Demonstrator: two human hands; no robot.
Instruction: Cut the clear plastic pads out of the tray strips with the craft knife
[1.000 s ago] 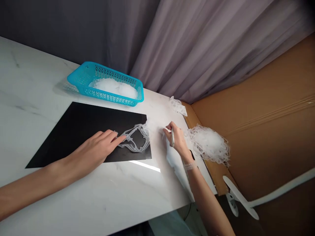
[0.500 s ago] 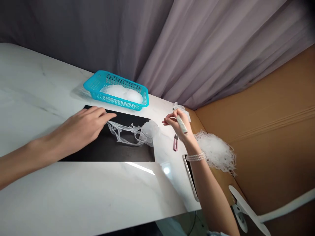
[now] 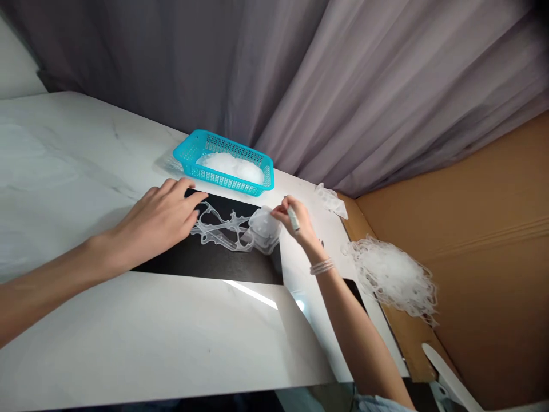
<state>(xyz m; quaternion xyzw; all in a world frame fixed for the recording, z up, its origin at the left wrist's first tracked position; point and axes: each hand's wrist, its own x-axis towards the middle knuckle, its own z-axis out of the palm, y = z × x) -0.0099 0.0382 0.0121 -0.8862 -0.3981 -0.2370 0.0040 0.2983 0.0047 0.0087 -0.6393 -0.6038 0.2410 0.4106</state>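
On a black mat (image 3: 206,269) lies a thin, translucent white webbed sheet (image 3: 223,232) with large holes. Its right end meets a small stack of rounded translucent pieces (image 3: 265,229). My left hand (image 3: 160,214) hovers over the sheet's left end with its fingers apart; whether the fingertips touch it I cannot tell. My right hand (image 3: 299,217) is closed around a pale pen-shaped tool (image 3: 293,218), which lies across the hand with its blunt end toward me. The right fingertips are at the right edge of the stacked pieces; the tool's tip is hidden.
Behind the mat stands a turquoise basket (image 3: 223,182) holding white translucent pieces. To the right are a crumpled clear plastic bag (image 3: 331,200) and a heap of white stringy scraps (image 3: 392,274). A dark phone (image 3: 355,293) lies partly under my right forearm. Grey curtains (image 3: 240,68) hang behind the table.
My right hand has moved left to the stacked pieces. My left hand's fingers have spread, and the webbed sheet lies flatter. The view has shifted, and my right arm now mostly covers the pink snips.
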